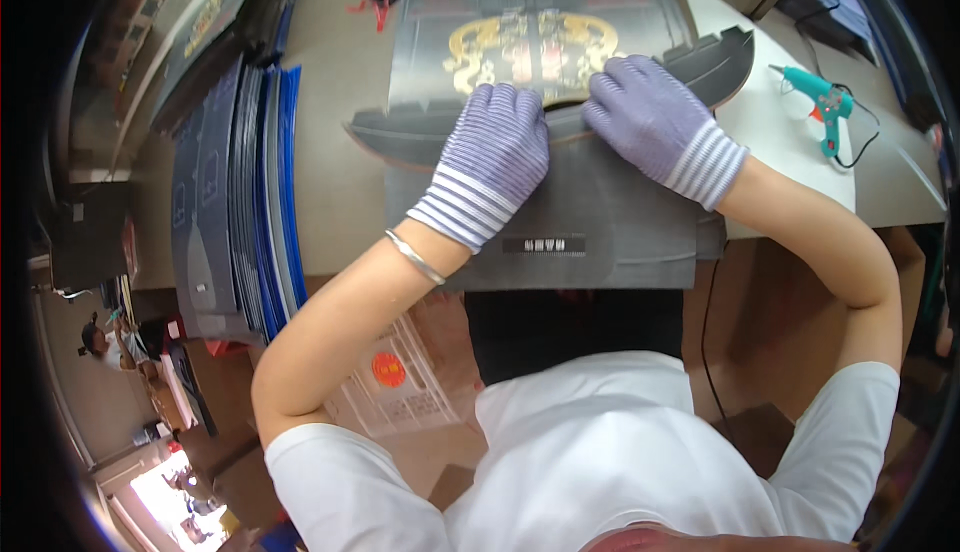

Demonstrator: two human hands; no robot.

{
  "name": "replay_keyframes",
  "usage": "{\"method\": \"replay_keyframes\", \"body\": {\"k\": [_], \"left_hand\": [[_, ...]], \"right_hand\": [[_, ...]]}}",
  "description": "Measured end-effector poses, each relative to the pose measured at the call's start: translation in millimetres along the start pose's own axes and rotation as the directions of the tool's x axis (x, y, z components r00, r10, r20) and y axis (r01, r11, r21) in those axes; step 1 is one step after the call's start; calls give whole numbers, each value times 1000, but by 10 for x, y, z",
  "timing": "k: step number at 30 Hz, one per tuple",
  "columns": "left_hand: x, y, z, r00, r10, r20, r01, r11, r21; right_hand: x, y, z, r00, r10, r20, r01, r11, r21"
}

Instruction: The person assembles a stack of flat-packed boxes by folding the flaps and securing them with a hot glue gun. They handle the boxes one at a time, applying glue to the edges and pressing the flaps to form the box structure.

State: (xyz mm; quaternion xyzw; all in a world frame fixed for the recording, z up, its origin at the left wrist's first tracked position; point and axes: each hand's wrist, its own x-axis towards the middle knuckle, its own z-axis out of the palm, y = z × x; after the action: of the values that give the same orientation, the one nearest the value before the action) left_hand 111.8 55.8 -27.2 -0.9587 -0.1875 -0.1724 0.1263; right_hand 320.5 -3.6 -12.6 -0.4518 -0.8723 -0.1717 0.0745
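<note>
Purple-grey gloves with striped white cuffs cover both my hands. A dark, curved cardboard strip with notched ends lies crosswise in front of me, its tips reaching out past both hands. Near its middle, my left hand is closed over the strip with bent fingers. My right hand grips it just to the right, fingers curled and thumb side inward. Beyond the strip lies a dark printed cardboard panel with a gold ornament and red marks. A plain grey panel extends below my hands, over the table's near edge.
A teal glue gun with a dark cord lies on a white sheet at the right. Stacked dark and blue boards stand on the left. Red scraps lie on the table behind. Below left is a clear plastic crate.
</note>
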Motion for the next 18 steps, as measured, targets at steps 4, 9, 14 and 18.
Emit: {"method": "replay_keyframes", "body": {"k": [4, 9, 14, 18], "left_hand": [[-313, 83, -99, 997, 11, 72, -12, 1000, 10], [-299, 126, -190, 984, -29, 174, 26, 999, 20], [-330, 124, -127, 975, -63, 211, 65, 998, -1], [-327, 163, -145, 980, -64, 188, 64, 998, 8]], "right_hand": [[-152, -109, 25, 997, 71, 19, -71, 997, -5], [532, 110, -357, 880, 321, 349, -360, 932, 52], [1135, -201, 405, 925, 370, 82, -378, 919, 109], [749, -144, 355, 846, 516, 135, -506, 856, -106]]}}
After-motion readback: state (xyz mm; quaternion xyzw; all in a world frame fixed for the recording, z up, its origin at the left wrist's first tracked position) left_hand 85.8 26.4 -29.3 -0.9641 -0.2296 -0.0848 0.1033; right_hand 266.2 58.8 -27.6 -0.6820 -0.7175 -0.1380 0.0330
